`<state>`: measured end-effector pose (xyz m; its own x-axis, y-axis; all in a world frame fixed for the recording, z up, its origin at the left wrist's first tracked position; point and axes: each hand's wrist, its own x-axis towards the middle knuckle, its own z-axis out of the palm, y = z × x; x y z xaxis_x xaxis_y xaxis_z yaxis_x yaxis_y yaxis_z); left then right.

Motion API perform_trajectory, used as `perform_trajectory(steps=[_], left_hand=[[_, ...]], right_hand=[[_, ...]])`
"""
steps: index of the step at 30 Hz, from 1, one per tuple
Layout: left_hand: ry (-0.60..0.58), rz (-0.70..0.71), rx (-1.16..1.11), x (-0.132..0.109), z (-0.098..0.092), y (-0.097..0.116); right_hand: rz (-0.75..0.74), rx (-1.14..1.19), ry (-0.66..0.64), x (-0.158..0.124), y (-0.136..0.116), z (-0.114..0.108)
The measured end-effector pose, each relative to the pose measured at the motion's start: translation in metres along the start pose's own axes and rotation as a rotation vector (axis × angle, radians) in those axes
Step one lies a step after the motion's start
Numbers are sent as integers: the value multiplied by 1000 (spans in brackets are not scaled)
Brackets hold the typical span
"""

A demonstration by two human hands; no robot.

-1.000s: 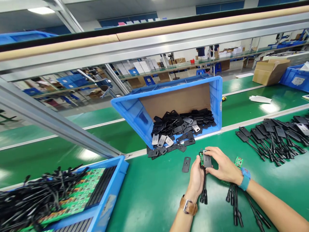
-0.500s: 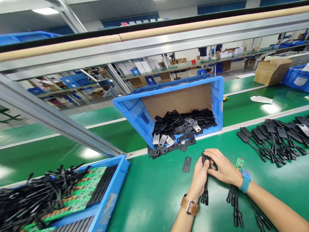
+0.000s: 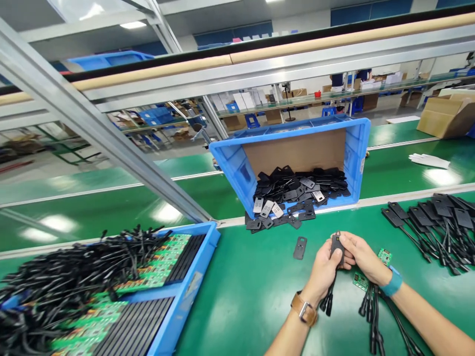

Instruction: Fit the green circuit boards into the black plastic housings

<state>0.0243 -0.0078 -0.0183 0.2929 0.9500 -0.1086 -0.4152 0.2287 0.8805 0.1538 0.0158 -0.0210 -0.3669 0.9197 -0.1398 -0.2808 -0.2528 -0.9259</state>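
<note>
Both hands meet over the green table and pinch a small black module [image 3: 337,243] whose black cables [image 3: 328,300] hang down toward me. My left hand [image 3: 323,270], with a brown watch strap on the wrist, grips the module from the left and below. From the right, my right hand [image 3: 365,257], which wears a teal wristband, closes its fingers on the same piece. A single black cover [image 3: 300,247] lies flat just left of the hands. Under my right wrist lie two small green circuit boards [image 3: 385,256] and more black cables [image 3: 373,316].
A blue crate [image 3: 356,148] tipped on its side spills black covers [image 3: 293,195] behind the hands. Finished black cabled modules [image 3: 430,222] are piled at the right. A blue bin [image 3: 193,287] at the left holds cables and green boards. A slanted metal frame bar [image 3: 111,143] crosses the left.
The green board in the module is now covered by the black shell and both hands have closed tighter on it. The view has swung left, so everything sits further right in the frame.
</note>
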Motion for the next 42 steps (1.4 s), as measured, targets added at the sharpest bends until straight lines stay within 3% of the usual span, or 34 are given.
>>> perform_trajectory(steps=[10,13,23,32,42], left_hand=[[54,24,30,1,-2,1],[22,12,110,2,-4,3],[49,-23,202,1,-6,-2],[-88,-109,-67,-4,-3,10],[-78,-113,-142,-4,-1,9]], right_hand=[[-38,21,117,-4,-1,5],[-49,-1,142,-3,0,5],[-112,-125,145,0,-5,1],[19,36,121,-2,-1,7],[-18,-11,107,-1,-2,5]])
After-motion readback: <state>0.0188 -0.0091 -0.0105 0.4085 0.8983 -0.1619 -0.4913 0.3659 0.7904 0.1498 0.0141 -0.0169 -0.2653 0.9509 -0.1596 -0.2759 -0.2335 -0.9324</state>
